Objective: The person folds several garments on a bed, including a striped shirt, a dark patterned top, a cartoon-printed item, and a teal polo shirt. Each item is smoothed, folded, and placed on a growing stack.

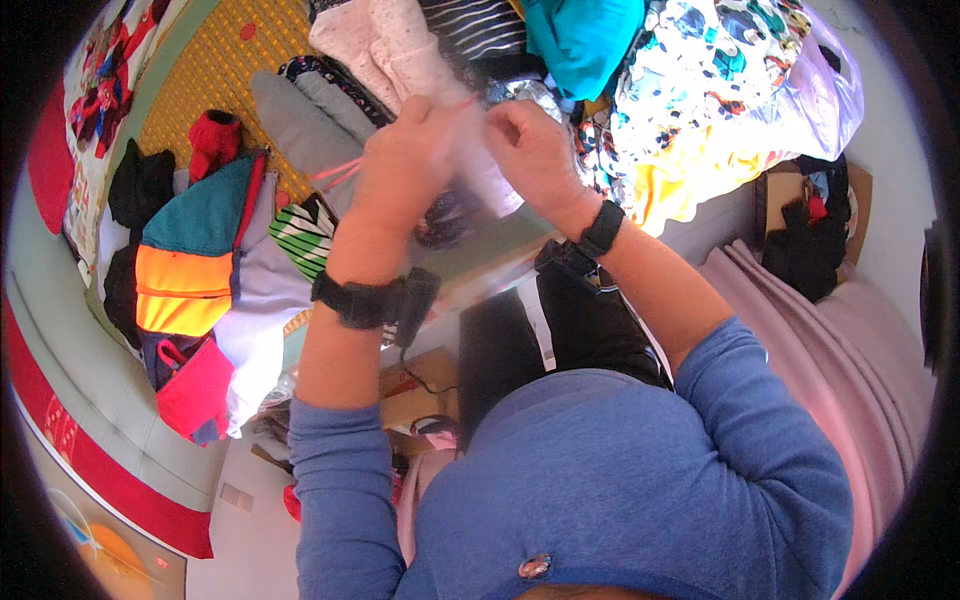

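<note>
A translucent plastic bag (491,176), blurred by motion, hangs between my two hands over the near edge of the bed. Something dark shows through its lower part. My left hand (405,165) is closed on the bag's left side, and a thin pink-red string (337,172) trails out on that side. My right hand (534,154) has its fingers curled in a pinch at the bag's upper right; blur hides exactly what its fingertips grip. Just beyond the hands lie a folded pale pink speckled garment (375,34) and a grey folded garment (307,120).
A teal cloth (585,45) and a white patterned cloth (690,75) are heaped at the upper right, beside a lilac plastic bag (829,97). On the left, a teal-and-orange garment (187,255) lies over the woven mat (217,60). An open cardboard box (859,217) holds dark clothes.
</note>
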The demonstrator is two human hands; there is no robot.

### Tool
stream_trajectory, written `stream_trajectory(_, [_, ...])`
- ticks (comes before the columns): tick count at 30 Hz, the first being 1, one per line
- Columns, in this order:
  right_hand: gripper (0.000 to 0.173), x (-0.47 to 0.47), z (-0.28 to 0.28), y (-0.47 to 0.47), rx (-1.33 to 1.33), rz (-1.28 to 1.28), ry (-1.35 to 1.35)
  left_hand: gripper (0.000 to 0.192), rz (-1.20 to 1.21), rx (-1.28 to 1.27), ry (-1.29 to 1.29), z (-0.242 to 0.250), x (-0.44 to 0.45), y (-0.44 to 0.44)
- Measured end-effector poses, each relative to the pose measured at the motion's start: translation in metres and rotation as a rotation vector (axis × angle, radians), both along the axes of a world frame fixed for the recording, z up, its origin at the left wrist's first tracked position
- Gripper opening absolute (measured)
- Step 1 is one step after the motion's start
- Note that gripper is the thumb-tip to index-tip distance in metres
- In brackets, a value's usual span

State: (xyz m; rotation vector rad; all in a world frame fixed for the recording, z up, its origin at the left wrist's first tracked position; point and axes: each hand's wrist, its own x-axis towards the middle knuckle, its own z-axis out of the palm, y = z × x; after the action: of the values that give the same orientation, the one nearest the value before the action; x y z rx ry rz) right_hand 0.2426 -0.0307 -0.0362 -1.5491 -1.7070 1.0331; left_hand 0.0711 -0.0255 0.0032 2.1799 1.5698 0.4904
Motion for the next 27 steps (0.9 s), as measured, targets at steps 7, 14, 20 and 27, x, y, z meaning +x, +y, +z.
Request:
stream_trajectory(7, [0.013, 0.008, 0.005, -0.005, -0.062, 0.01, 0.003, 0.01, -0.178, -0.017, 0.188, 0.004, -0.011, 0.007])
stream_trajectory(14, [0.01, 0.013, 0.004, -0.01, -0.104, -0.036, 0.093, 0.013, -0.311, 0.04, 0.296, 0.007, -0.012, 0.01])
stream_trajectory(20, [0.012, 0.016, 0.002, -0.011, -0.115, -0.028, 0.093, 0.011, -0.376, 0.058, 0.308, 0.008, -0.014, 0.014])
stream_trajectory(27, [0.012, 0.019, 0.002, -0.009, -0.106, 0.024, 0.023, 0.01, -0.309, 0.09, 0.229, -0.002, -0.015, 0.013])
